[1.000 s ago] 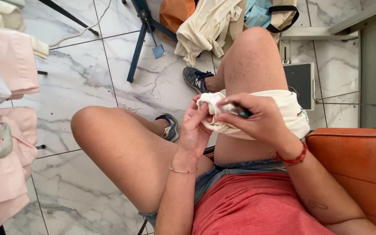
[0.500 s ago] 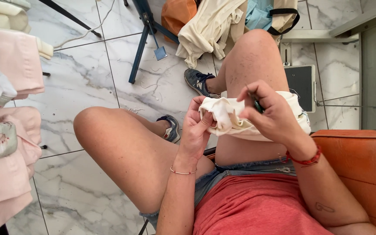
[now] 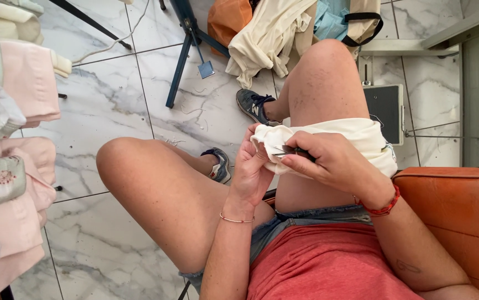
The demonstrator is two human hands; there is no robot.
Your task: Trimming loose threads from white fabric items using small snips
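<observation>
A cream-white piece of cloth (image 3: pixel 361 136) lies draped over my right thigh. My left hand (image 3: pixel 253 166) pinches its bunched left end, fingers curled around the fabric. My right hand (image 3: pixel 331 161) sits on top of the cloth and grips a small dark tool (image 3: pixel 292 151), which looks like a thread snipper, its tip pointing left at the fabric held by the left hand. A red cord bracelet is on my right wrist and a thin chain on the left.
Pink and floral garments (image 3: pixel 6 144) hang at the left. An orange cushioned seat (image 3: pixel 461 211) is at the right. On the marble floor lie a cream and orange fabric pile (image 3: pixel 267 33), a blue metal stand leg (image 3: pixel 181 53) and a grey pedal (image 3: pixel 386 111).
My right hand lowered from a raised, curled pose and now lies flatter on the cloth with the dark tool pointing left. The left hand kept its pinch on the fabric.
</observation>
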